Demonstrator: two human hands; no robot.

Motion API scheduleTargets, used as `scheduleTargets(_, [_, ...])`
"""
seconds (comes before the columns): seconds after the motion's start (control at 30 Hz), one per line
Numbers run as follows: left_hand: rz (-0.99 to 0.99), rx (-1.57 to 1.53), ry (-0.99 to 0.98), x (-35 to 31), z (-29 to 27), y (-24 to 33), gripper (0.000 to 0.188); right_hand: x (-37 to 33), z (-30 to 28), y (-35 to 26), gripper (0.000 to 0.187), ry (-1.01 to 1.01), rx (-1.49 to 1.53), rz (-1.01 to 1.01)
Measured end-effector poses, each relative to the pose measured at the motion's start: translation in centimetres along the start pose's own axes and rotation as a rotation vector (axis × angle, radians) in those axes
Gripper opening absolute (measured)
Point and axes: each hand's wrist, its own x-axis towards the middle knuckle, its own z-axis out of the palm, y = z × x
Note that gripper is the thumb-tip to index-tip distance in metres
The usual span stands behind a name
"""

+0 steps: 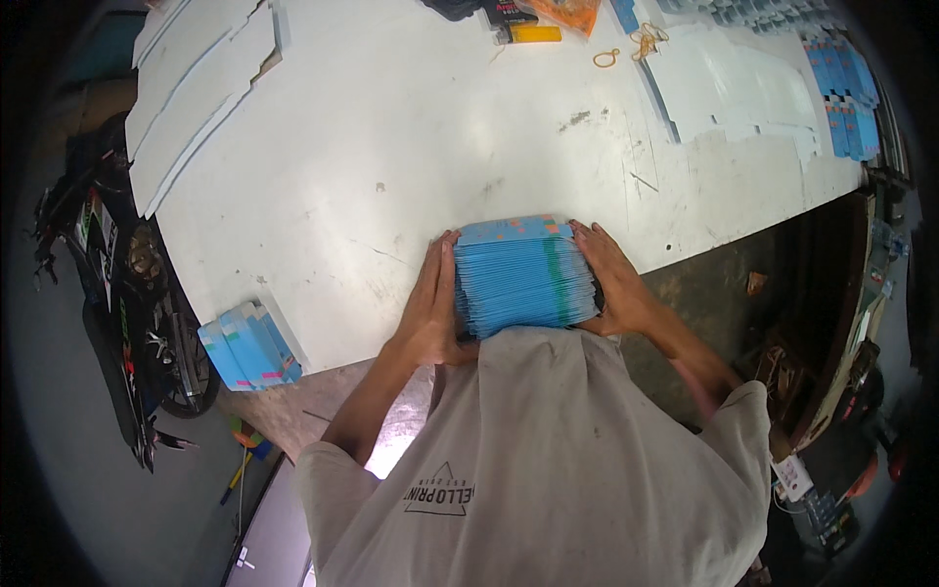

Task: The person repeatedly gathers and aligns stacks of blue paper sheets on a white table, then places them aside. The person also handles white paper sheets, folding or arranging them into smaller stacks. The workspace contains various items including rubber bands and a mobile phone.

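A thick stack of flat blue cartons (518,284), their edges packed tightly together, is at the table's near edge, against my shirt. A green stripe runs down the edges toward its right side, and orange marks show on the far face. My left hand (430,308) presses along the stack's left side with the fingers straight and together. On the opposite side, my right hand (614,279) grips the stack with its fingers at the far corner and its thumb near the close one. The stack's underside is hidden.
The white table (342,186) carries white sheets (201,98) at far left and more sheets (734,88) at right. Bundles of blue cartons (249,347) lie at the near left corner. Rubber bands (648,41) and a yellow object (535,34) lie far back. A motorcycle (117,303) stands left.
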Motion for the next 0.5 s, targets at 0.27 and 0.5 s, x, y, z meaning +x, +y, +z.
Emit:
scheduleTargets(0.27, [0.06, 0.139, 0.184, 3.4, -1.0, -3.6, 0.138, 4.3, 1.5, 0.2, 0.119, 0.234, -0.026, 0.201])
scheduleTargets(0.5, [-0.085, 0.189, 0.128, 3.4, -0.9, -3.0, 0.131, 6.6, 0.1, -0.2, 0.112, 0.189, 0.002, 0.13])
